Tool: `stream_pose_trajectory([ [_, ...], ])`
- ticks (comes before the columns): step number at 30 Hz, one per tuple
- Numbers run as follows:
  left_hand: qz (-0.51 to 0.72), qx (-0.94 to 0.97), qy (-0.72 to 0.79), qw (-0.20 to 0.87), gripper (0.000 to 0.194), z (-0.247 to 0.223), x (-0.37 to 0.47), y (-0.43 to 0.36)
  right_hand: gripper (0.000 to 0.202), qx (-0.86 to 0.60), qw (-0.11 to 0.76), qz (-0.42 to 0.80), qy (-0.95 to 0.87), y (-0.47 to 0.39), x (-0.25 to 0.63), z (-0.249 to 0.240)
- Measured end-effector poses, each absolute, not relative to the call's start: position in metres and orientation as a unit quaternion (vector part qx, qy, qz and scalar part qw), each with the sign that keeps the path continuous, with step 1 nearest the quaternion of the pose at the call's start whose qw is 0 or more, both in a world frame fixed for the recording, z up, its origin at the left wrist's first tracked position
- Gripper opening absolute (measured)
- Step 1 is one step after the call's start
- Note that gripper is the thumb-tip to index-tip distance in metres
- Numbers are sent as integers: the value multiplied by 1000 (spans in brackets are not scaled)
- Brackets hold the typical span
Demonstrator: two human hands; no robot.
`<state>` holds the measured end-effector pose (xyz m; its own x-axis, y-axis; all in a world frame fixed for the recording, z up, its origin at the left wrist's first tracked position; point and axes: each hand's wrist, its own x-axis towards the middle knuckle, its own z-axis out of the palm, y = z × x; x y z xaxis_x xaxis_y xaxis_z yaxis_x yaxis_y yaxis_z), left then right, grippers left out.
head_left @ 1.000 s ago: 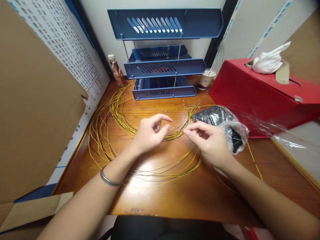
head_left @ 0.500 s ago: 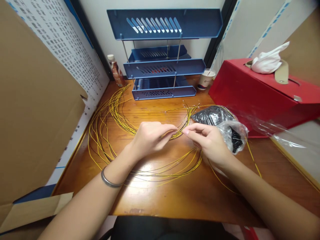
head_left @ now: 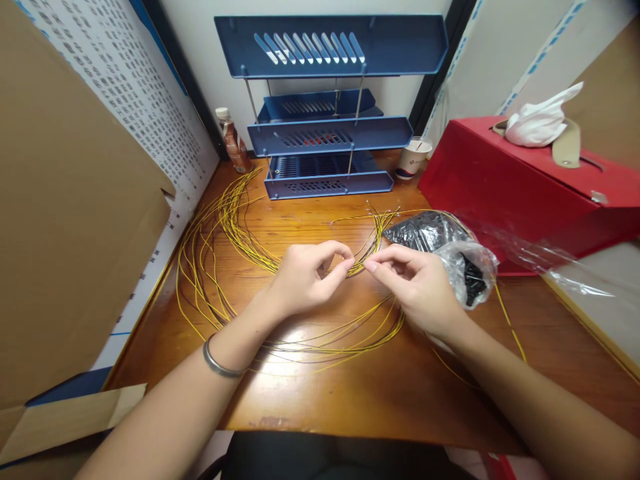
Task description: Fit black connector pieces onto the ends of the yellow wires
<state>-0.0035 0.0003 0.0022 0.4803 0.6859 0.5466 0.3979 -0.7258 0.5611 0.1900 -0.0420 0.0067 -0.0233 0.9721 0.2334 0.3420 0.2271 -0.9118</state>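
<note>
My left hand (head_left: pixel 313 277) is closed in a pinch over the middle of the table, its index finger curled down to the thumb. Just to its right, my right hand (head_left: pixel 415 280) also pinches, thumb against fingertips. Only a small gap separates the two sets of fingertips. Whatever they hold is too small to make out. Behind and beneath the fingers runs a bundle of thin yellow and dark wires (head_left: pixel 250 247), curving across the table, with its tips fanned out behind my right hand. Looser yellow wires (head_left: pixel 350 347) loop nearer to me, partly under my forearms.
A clear plastic bag (head_left: pixel 467 267) with black contents lies beside my right hand. Behind it are a red tissue box (head_left: pixel 500 193) and a paper cup (head_left: pixel 413 159). A blue tray rack (head_left: pixel 330 137) and a bottle (head_left: pixel 234 143) stand at the back. Cardboard (head_left: pixel 65 220) rises at left.
My left hand has shifted slightly right, and its index finger has bent from nearly straight into a rounder pinch. My right hand stays almost in place; the wires on the table look the same.
</note>
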Motion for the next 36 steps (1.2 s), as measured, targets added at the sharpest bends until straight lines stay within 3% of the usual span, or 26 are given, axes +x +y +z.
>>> stream_pose_trajectory([
  [6,345,783,380,351,16,7,0,-1,14,-518,454,271,-672,-42,190,5],
  [13,318,767,360,425,19,8,0,-1,14,-516,446,262,-682,-42,190,4],
  [36,337,788,389,338,39,1,8,-3,17,-508,444,355,-647,-43,185,6],
])
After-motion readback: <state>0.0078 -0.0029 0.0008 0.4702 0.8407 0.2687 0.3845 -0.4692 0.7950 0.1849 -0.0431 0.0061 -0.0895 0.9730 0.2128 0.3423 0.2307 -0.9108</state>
